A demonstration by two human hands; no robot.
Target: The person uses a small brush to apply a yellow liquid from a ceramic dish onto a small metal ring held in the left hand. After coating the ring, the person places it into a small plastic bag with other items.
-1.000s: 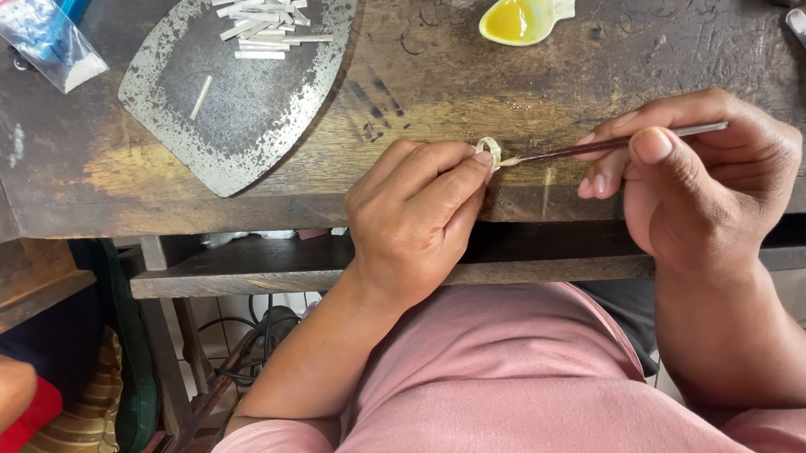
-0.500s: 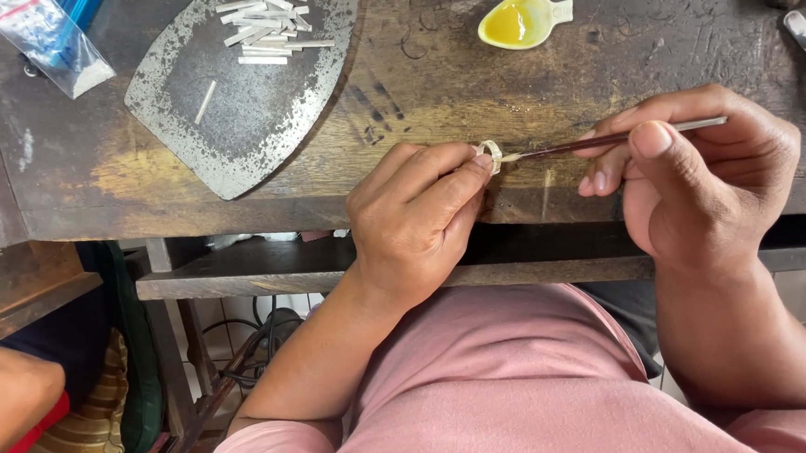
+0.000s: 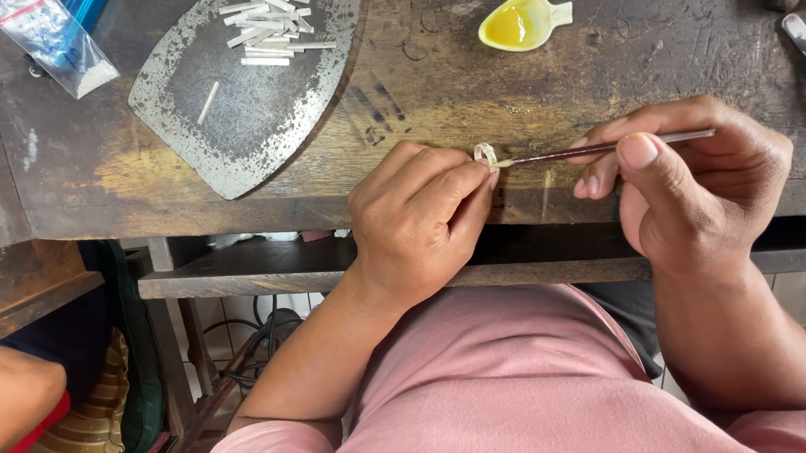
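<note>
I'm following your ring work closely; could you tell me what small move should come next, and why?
Probably dab the thin brush onto the small ring: the right hand has its tip at the ring, which the left hand pins at the wooden bench edge.

Your left hand pinches a small pale ring at the near edge of the wooden bench, while your right hand holds a thin brush whose tip touches it.

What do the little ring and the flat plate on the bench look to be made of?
Ring: likely pale metal, silvery-white and matte, pinched by the left hand. Plate: apparently grey sheet metal, mottled and worn, holding pale strips. Bench: dark, scarred wood.
</note>
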